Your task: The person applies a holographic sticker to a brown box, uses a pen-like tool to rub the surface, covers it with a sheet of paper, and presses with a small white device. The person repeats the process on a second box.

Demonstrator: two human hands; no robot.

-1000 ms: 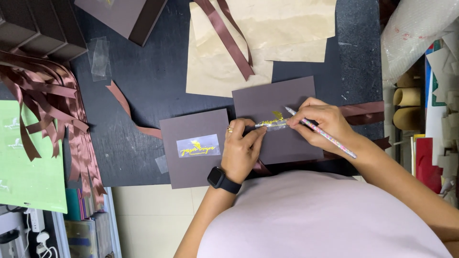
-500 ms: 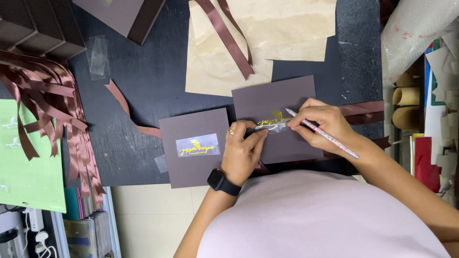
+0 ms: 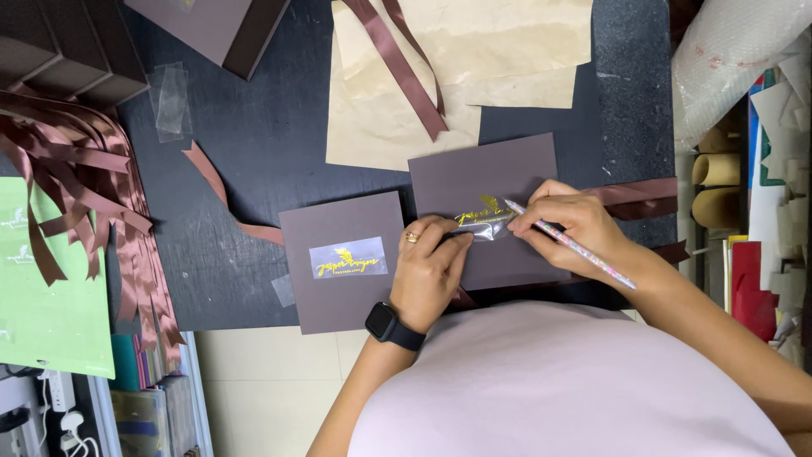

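Left hand (image 3: pixel 433 267) presses fingertips flat on clear transfer film (image 3: pixel 484 223) over gold lettering on brown card (image 3: pixel 499 190). Right hand (image 3: pixel 568 227) pinches a pen-like stylus (image 3: pixel 575 247), tip at film's right end. Film's long axis runs left-right between hands, on dark worktop (image 3: pixel 279 144). Second labelled card (image 3: pixel 342 258) lies left.

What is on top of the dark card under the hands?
On the dark card lies a clear film with gold print, pressed by the left hand and right hand. Fingers hide the film's edges.

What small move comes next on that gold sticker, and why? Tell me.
Probably rub the pen tip further along the sticker: the left hand pins its near end to the brown card, and the film looks crinkled.
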